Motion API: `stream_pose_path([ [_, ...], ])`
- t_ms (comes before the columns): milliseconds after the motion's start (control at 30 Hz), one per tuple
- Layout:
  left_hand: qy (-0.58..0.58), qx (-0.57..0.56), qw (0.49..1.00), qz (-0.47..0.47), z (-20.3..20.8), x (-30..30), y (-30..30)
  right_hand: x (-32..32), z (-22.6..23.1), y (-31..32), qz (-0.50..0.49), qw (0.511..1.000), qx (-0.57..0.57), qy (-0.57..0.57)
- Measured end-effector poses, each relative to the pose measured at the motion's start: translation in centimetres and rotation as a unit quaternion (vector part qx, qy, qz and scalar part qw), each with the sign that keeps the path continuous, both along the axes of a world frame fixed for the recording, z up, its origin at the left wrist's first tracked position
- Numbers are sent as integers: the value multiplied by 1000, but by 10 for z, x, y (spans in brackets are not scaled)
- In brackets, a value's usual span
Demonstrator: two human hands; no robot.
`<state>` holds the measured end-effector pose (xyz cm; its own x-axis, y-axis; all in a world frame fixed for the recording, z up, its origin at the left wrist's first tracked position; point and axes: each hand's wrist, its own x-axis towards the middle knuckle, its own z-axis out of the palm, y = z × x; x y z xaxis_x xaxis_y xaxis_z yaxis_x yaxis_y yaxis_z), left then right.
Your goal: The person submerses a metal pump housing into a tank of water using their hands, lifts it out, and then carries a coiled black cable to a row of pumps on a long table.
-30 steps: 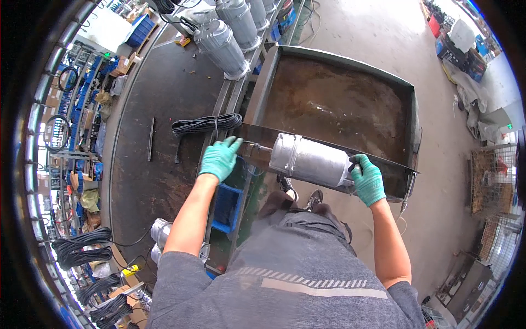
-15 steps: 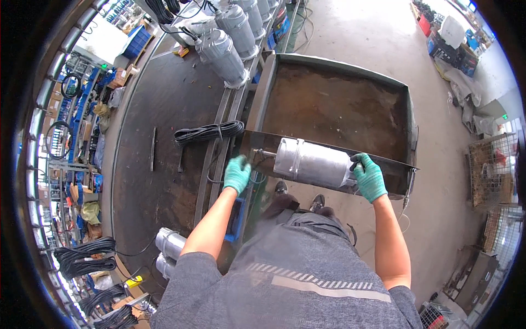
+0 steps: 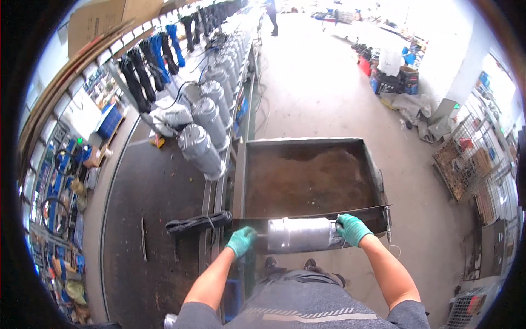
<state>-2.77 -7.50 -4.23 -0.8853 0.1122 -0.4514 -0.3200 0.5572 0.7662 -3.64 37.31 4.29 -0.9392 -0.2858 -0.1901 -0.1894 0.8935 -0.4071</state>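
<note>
A silver cylindrical motor [image 3: 298,234] lies on its side across the near edge of a brown, stained metal tray [image 3: 307,186]. A thin shaft, blurred here, points left from it. My right hand [image 3: 353,229], in a green glove, has its fingers curled over the motor's right end. My left hand [image 3: 241,242], gloved the same way, is at the tip of the shaft; its fingers are smeared, so whether it grips the shaft I cannot tell. Left of that hand, a tied coil of black cable [image 3: 200,222] rests across the metal rails.
Several upright silver motors [image 3: 203,151] stand in a row along the rails [image 3: 208,200] at the far left. Black and blue cable bundles [image 3: 145,74] hang above them. A dark bench top [image 3: 153,192] spreads to the left. Wire cages [image 3: 466,159] stand at the right.
The view has tilted up, showing more of the motor row and the aisle. My left hand has come up level with the shaft's tip. My right hand stays on the motor's right end.
</note>
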Motion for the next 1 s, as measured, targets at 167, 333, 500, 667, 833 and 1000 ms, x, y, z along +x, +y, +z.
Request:
stream_pose_path([
  [167, -179, 34, 976, 122, -16, -21, 1, -6, 14, -11, 4, 1000, -5, -22],
  [333, 132, -60, 990, -2, -11, -2, -4, -12, 9, -5, 5, 999, -1, -33],
  [500, 369, -151, 892, -214, 29, 8, -13, -9, 21, -8, 64, 995, 64, -46],
  [667, 201, -10, 978, -61, -59, -5, -36, -17, 25, -24, 32, 995, 52, -82],
  [833, -248, 195, 931, 183, -54, -24, -19, -4, 48, -17, -10, 991, 56, -118],
  [1000, 219, -23, 969, -110, -31, 7, -20, -11, 66, -27, -8, 985, 89, -149],
])
